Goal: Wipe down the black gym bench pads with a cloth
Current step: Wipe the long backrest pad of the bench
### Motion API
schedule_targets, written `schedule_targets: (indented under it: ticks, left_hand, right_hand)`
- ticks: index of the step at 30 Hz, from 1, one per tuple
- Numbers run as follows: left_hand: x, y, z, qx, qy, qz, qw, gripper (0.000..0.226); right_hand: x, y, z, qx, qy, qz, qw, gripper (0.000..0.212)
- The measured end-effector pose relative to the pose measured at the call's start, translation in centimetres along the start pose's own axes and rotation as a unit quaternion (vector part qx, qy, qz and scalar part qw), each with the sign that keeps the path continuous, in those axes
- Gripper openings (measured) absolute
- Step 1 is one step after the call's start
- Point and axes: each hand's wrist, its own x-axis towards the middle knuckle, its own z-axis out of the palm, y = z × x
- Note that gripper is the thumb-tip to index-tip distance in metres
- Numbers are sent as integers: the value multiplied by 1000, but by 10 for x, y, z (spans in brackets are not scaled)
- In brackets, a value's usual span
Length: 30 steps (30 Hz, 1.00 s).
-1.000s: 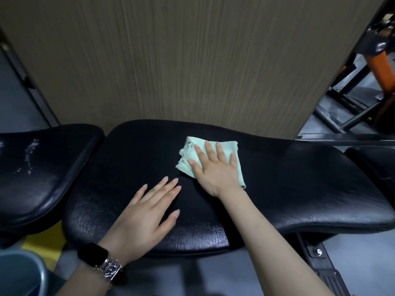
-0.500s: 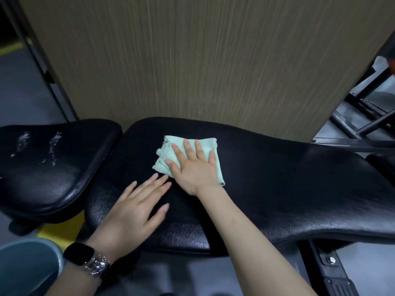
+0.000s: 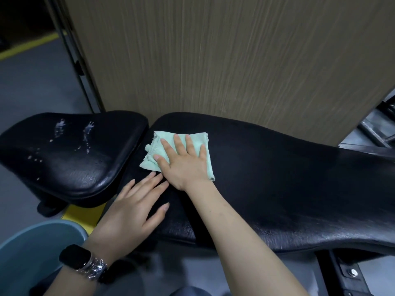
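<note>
Right hand [image 3: 186, 165] spread flat on cloth [image 3: 181, 144], left hand [image 3: 132, 208] flat on long pad [image 3: 277, 178]; blue bucket [image 3: 32, 248] below.

- A tall wood-grain panel [image 3: 224, 56] is standing right in front of me.
- Grey floor [image 3: 32, 86] is stretching off to my left, carrying a yellow line [image 3: 25, 48].
- Dark metal frame bars [image 3: 376, 133] are showing at my right.
- A blue bucket [image 3: 32, 248] is sitting below me.

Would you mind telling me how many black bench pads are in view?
2. The smaller seat pad is at left, spotted with droplets; the long back pad runs rightward under the cloth and both hands. More may lie beyond the right edge.
</note>
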Motion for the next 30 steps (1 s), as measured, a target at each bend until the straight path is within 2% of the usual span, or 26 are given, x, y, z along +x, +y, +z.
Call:
schedule_targets:
  ticks: [5,15,23,30]
  left_hand:
    - [-5,-10,-3,-17,2,-14,1000,69]
    - [-5,-11,-6,-29,4,-11,1000,68]
    - [-2,-15,-13,-19,-30,-19,999,85]
    - [6,-18,-22,-31,-74,-36,996,94]
  right_hand:
    - [6,-19,2,2,-13,-18,1000,57]
    - [-2,-16,1,15,0,-23,1000,56]
    - [-46,22,-6,16,14,5,1000,56]
    - [-101,67,-13,10,30,72,997,57]
